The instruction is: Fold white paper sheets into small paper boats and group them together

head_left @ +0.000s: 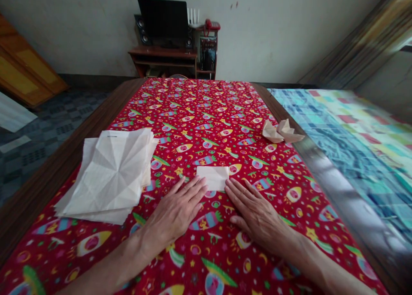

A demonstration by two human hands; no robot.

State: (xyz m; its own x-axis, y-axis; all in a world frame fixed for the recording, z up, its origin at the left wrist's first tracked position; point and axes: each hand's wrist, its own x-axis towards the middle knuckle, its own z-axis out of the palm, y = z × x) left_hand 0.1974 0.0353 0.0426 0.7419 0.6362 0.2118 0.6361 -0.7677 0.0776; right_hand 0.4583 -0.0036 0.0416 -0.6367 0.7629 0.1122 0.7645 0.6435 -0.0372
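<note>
A small white rectangle of folded paper (213, 177) lies flat on the red patterned cloth in front of me. My left hand (182, 205) rests palm down with fingers stretched out, its fingertips at the paper's lower left side. On the other side, my right hand (254, 209) also lies flat, fingertips touching or just beside the paper's right edge. Neither hand grips anything. To the left is a stack of creased paper sheets (112, 175), with fold lines meeting at the centre of the top one. Two folded paper shapes (281, 132) stand at the right.
The red cloth (206, 110) covers most of a dark wooden table (106, 102). Beyond its far end stand a desk (162, 52) with a monitor (164, 22) and a red telephone (210, 25). A bed with a checked cover (341, 136) adjoins the right side.
</note>
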